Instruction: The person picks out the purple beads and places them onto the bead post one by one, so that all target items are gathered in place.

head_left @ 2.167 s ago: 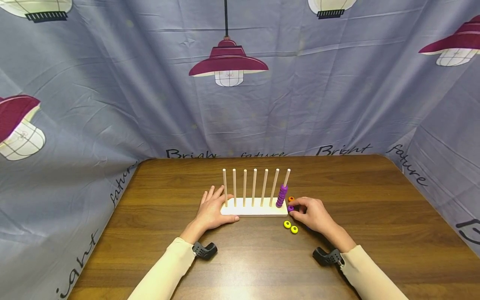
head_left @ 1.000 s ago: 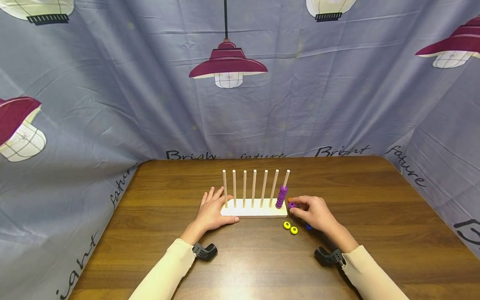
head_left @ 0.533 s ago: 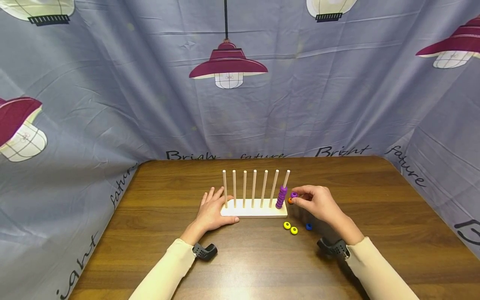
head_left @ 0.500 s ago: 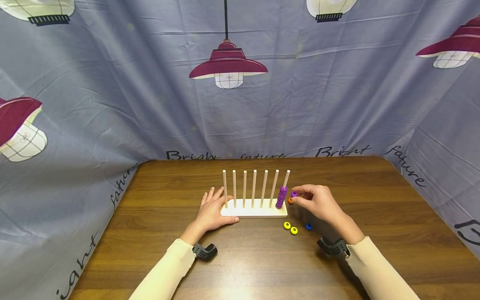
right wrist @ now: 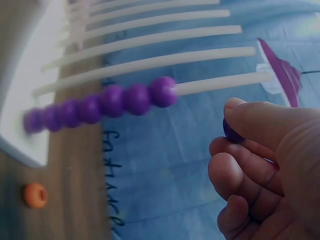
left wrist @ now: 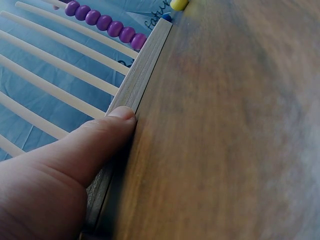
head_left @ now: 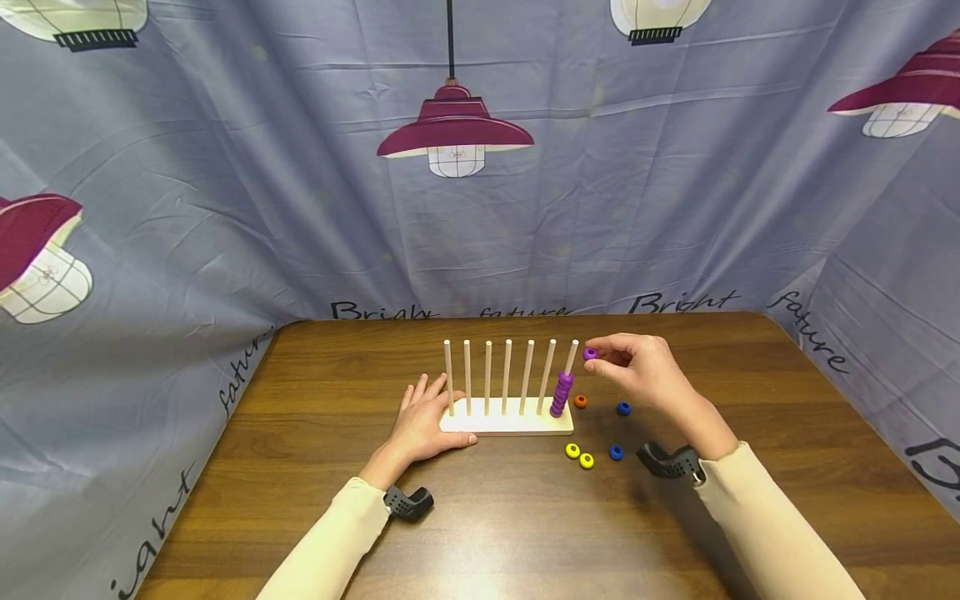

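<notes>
A pale wooden bead stand [head_left: 506, 427] with a row of upright pegs sits on the table. Several purple beads [head_left: 561, 396] are stacked on its rightmost peg, whose upper part is bare. My left hand [head_left: 420, 421] grips the stand's left end, thumb along the front edge and index finger behind; the left wrist view shows the thumb [left wrist: 102, 140] against the base. Between thumb and fingertips my right hand [head_left: 647, 371] pinches a purple bead [head_left: 591, 354], just right of that peg's top. In the right wrist view the thumb and fingers mostly cover this bead [right wrist: 231, 132].
An orange bead [head_left: 581, 402] lies right of the stand. Farther right are two blue beads, one farther back [head_left: 624, 408] and one nearer [head_left: 616, 452]. Two yellow beads [head_left: 580, 456] lie in front of the stand's right end. A printed curtain [head_left: 480, 242] hangs behind the brown table [head_left: 510, 533].
My right hand has lifted the purple bead from beside the base up to the peg's top level. The orange and blue beads have come into full view. My left hand stays put.
</notes>
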Demonstrator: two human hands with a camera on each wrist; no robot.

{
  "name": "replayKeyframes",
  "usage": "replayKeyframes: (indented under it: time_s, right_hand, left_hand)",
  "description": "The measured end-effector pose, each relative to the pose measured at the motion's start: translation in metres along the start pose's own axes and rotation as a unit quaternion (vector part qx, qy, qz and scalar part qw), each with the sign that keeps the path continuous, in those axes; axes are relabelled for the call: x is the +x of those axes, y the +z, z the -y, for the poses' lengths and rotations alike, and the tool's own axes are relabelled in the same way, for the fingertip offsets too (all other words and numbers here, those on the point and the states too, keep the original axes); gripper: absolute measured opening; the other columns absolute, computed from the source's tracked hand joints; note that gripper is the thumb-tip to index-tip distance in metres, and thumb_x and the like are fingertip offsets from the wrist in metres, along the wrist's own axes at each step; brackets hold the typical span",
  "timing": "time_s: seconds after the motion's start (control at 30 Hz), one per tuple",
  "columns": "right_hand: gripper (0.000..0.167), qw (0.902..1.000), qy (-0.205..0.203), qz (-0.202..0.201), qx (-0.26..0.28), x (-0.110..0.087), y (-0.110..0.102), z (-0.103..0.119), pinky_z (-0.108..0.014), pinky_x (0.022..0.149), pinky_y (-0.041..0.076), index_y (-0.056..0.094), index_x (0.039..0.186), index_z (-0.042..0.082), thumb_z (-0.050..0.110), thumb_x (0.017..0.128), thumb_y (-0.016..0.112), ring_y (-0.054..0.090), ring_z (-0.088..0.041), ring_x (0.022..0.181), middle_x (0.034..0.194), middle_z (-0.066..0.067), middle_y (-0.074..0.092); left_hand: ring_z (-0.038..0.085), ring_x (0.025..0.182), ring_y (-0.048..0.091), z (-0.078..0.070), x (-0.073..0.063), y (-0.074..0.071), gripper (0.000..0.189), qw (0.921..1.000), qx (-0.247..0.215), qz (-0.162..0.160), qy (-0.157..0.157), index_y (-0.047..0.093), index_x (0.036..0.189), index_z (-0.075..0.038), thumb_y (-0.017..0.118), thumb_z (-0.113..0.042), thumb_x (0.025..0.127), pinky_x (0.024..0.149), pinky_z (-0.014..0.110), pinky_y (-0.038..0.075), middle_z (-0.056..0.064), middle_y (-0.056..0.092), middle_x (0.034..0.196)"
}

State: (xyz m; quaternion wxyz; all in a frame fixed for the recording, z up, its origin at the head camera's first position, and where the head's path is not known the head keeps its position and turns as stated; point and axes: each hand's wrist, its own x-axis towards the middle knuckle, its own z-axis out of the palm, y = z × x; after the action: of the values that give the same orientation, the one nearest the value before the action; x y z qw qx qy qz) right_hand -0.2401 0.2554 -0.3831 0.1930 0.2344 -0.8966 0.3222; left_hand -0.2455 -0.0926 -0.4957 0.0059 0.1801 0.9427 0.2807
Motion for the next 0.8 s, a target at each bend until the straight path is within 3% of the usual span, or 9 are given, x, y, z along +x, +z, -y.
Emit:
replayKeyframes:
  time_s: [0.33, 0.8]
  right_hand:
    - [0.021, 0.9993, -0.023, -0.022, -0.02, 0.02, -0.018, 0.013, -0.011, 0.057, 0.045, 0.079, 0.101, 0.003, 0.005, 0.081, 0.084, 0.056, 0.006, 0.064, 0.079, -0.006, 0.077]
    - [0.022, 0.9981, -0.06, -0.01, -0.013, 0.03, -0.02, 0.031, -0.008, 0.058, 0.045, 0.079, 0.103, 0.003, 0.004, 0.081, 0.083, 0.057, 0.007, 0.065, 0.081, -0.006, 0.078]
  left_hand:
    - [0.052, 0.153, 0.023, 0.0, 0.0, 0.0, 0.074, 1.0, 0.0, -0.001, 0.003, 0.065, 0.135, -0.018, 0.084, -0.052, 0.073, 0.124, 0.067, 0.015, 0.022, 0.039, 0.161]
    - [0.052, 0.153, 0.022, 0.001, 0.0, 0.0, 0.074, 1.0, -0.001, 0.0, 0.001, 0.065, 0.136, -0.017, 0.084, -0.051, 0.073, 0.124, 0.067, 0.014, 0.022, 0.039, 0.162]
